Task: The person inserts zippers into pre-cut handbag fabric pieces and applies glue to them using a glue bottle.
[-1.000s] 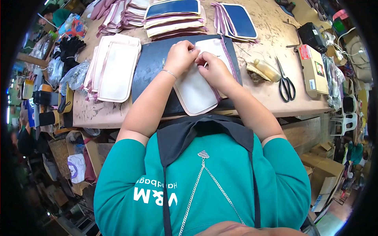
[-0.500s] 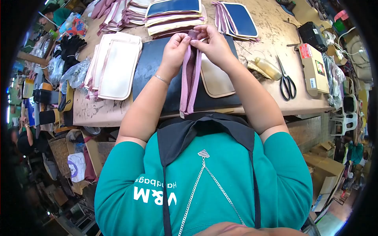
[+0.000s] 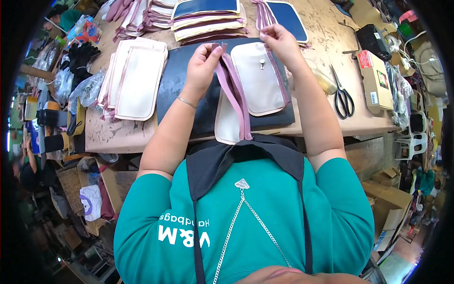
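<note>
Beyond the black mat [image 3: 176, 75], the view crops the navy-topped panel stack [image 3: 208, 22]; right of the mat, the right forearm [image 3: 318, 116] partly hides a bottle [image 3: 323, 81]. Whether the right hand [image 3: 283, 45] pinches anything is unclear.

Both arms extended forward, elbows bent and set wide, forearms angled inward. Left forearm [image 3: 169, 130]: runs up to the left wrist [image 3: 188, 97], roughly in line with the hand. Left hand [image 3: 202, 65]: fingers curled, thumb pressed toward the index finger in a pinch. Right forearm [image 3: 321, 113]: leans inward to the right wrist [image 3: 299, 70]. Right hand [image 3: 283, 46]: slightly farther forward than the left, fingers bent and directed inward, thumb near the index fingertip; contact between the two unclear. Hands apart, not touching each other.
</note>
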The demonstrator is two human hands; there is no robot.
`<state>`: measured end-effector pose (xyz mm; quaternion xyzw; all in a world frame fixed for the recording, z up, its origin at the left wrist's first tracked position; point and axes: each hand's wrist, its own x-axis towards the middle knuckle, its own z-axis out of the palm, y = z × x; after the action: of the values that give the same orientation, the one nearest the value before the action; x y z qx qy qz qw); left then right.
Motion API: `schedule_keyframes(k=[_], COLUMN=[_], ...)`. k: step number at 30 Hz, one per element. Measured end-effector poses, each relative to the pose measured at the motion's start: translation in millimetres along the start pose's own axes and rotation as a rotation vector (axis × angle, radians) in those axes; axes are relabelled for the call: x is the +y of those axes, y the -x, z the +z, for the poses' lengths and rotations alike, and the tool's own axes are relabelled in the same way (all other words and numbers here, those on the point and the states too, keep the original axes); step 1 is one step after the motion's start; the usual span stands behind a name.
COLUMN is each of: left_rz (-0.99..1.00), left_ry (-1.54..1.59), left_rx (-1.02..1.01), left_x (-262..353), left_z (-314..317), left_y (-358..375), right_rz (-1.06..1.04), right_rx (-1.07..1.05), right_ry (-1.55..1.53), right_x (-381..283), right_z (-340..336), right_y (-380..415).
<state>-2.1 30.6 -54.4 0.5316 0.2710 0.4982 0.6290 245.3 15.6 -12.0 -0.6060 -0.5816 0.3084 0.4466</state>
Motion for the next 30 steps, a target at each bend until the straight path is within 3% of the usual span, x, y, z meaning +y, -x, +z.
schedule_keyframes(k=[4, 8, 12, 15, 19, 22, 30], left_rz=[0.041, 0.102, 0.142, 0.211, 0.182, 0.103, 0.039], left_ry=[0.101, 0.029, -0.163, -0.262, -0.275, -0.274, -0.18], left_rx=[0.141, 0.161, 0.257, 0.223, 0.122, 0.047, 0.009], left_x=[6.7, 12.2, 27.0, 32.0, 44.6, 51.1, 58.7], left_z=[-7.8, -18.6, -1.9, 3.7, 11.5, 10.5, 19.8], left_y=[-15.6, -22.5, -2.9, 0.1, -1.3, -5.0, -9.7], right_rz=[-0.028, -0.074, -0.197, -0.2, -0.176, -0.146, -0.232], right_rx=[-0.256, -0.244, -0.078, -0.074, -0.243, -0.239, -0.076], right_ry=[0.72, 0.868, 0.673, 0.407, 0.032, -0.129, -0.104], right_x=[7.8, 12.7, -19.6, -39.8, -56.4, -70.8, -62.5], right_z=[5.3, 15.6, 19.7, 23.9, 27.3, 28.6, 31.1], right_y=[13.8, 23.6, 31.6, 24.5, 18.6, 22.8, 27.0])
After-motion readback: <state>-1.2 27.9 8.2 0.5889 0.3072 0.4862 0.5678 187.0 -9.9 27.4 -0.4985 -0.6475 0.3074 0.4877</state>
